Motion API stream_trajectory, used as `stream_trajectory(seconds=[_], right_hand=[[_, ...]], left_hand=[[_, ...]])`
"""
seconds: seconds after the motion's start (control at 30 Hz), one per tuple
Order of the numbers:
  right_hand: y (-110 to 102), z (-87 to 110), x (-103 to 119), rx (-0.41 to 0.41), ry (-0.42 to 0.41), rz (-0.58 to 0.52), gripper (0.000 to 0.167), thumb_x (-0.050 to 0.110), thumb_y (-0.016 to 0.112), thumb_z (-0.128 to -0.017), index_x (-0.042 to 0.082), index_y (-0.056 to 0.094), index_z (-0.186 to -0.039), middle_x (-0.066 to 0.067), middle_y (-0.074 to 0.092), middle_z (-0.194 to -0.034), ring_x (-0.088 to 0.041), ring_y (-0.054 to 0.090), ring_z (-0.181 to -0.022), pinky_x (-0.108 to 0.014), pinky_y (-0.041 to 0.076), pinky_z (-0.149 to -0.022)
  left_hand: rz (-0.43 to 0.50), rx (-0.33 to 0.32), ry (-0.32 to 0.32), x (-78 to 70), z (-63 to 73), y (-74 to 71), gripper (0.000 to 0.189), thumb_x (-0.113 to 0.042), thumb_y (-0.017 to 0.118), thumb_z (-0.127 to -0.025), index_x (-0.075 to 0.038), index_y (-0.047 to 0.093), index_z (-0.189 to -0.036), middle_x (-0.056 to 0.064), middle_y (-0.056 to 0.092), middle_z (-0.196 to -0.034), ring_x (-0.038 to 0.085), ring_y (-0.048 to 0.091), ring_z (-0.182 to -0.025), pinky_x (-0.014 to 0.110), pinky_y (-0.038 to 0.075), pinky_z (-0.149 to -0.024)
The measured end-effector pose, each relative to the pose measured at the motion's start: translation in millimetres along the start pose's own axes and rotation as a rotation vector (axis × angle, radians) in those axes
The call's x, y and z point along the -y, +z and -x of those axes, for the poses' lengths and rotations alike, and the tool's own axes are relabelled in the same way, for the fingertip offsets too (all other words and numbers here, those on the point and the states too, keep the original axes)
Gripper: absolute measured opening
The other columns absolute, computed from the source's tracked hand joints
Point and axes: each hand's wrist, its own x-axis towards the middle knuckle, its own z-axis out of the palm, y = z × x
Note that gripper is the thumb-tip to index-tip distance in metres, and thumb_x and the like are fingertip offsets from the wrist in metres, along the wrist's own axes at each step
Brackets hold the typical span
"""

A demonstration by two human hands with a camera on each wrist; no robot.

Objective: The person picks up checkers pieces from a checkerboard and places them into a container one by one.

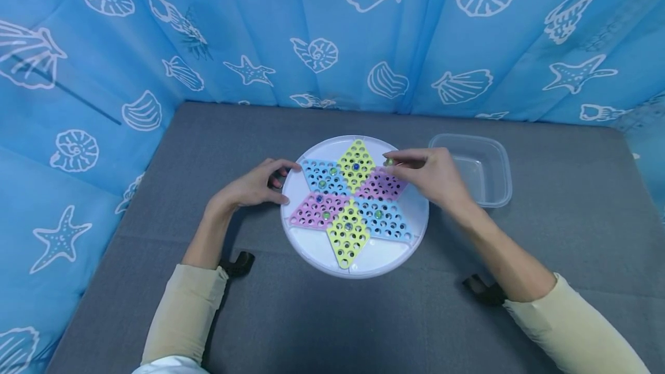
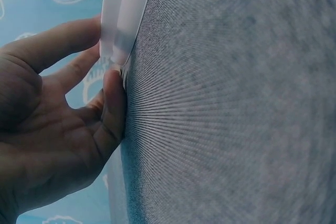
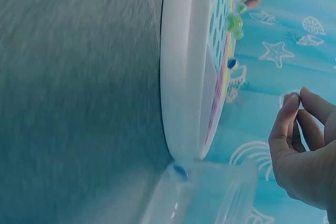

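Note:
A round white Chinese checkers board [image 1: 378,254] carries a star of yellow, pink and blue perforated points. Several glass marbles sit in its holes, among them a blue marble [image 1: 355,167] in the far yellow point and a green marble [image 1: 378,214] in the near-right blue point. My left hand [image 1: 257,183] grips the board's left rim, thumb and forefinger spread along it. Above the far-right pink point, my right hand [image 1: 439,175] pinches a greenish marble [image 1: 389,162] between thumb and fingertips. In the right wrist view that marble [image 3: 290,98] is mostly hidden by the fingertips.
A clear plastic container [image 1: 500,204] stands right of the board, partly behind my right hand. A blue marble [image 3: 180,171] shows at the container in the right wrist view. Grey cloth [image 1: 353,322] covers the table; a blue shell-patterned curtain [image 1: 322,16] hangs behind.

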Motion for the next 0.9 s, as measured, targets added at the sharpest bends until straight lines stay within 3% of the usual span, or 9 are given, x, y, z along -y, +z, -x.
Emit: stream_trajectory(seconds=[0.3, 0.63, 0.9], right_hand=[[-23.7, 8.1, -1.9, -0.012, 0.021, 0.026, 0.034, 0.027, 0.075, -0.09, 0.011, 0.07, -0.12, -0.008, 0.07, -0.113, -0.02, 0.069, -0.099, -0.032, 0.053, -0.083], [-37.4, 6.5, -16.6, -0.029, -0.04, 0.095, 0.033, 0.028, 0.07, -0.093, 0.01, 0.07, -0.12, -0.007, 0.069, -0.115, -0.019, 0.066, -0.101, -0.025, 0.05, -0.083], [-46.8, 8.4, -29.1, -0.077, -0.027, 0.12, 0.031, 0.026, 0.072, -0.092, 0.009, 0.069, -0.118, -0.009, 0.069, -0.107, -0.015, 0.064, -0.094, -0.018, 0.047, -0.079]], left_hand=[[0.004, 0.011, -0.01, -1.5, 0.7, -0.4, 0.073, -0.005, 0.078, -0.081, -0.016, 0.047, -0.145, 0.017, 0.036, -0.129, 0.031, 0.044, -0.108, 0.045, 0.039, -0.091], [0.013, 0.015, -0.019, -1.6, 1.0, -1.5, 0.072, -0.006, 0.078, -0.082, -0.015, 0.046, -0.146, 0.018, 0.035, -0.131, 0.032, 0.043, -0.109, 0.046, 0.038, -0.092], [0.016, 0.013, -0.023, -0.9, -0.8, -0.2, 0.072, -0.006, 0.078, -0.082, -0.015, 0.046, -0.146, 0.018, 0.035, -0.131, 0.033, 0.044, -0.11, 0.046, 0.039, -0.093]])
